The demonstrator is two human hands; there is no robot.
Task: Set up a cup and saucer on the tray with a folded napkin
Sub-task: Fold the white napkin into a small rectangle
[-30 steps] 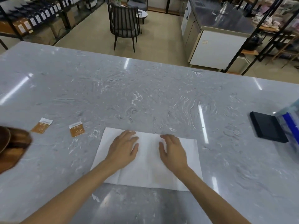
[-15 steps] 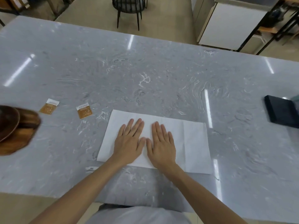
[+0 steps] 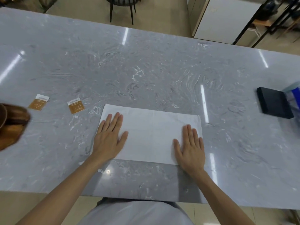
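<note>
A white napkin (image 3: 151, 133) lies flat on the grey marble table (image 3: 146, 75), folded into a wide rectangle. My left hand (image 3: 110, 137) rests palm down on its left end, fingers spread. My right hand (image 3: 190, 146) presses flat on its right end, near the right edge. Neither hand holds anything. A brown wooden tray (image 3: 11, 125) pokes in at the far left edge, only partly in view. No cup or saucer shows.
Two small orange sachets (image 3: 39, 103) (image 3: 76, 107) lie left of the napkin. A black flat box (image 3: 274, 104) sits at the right edge beside a blue and clear item (image 3: 293, 96). A chair (image 3: 121, 8) and a white cabinet (image 3: 224, 18) stand beyond the table.
My hands were side by side at the napkin's middle; they have slid apart to its left and right ends. The view tilted further down.
</note>
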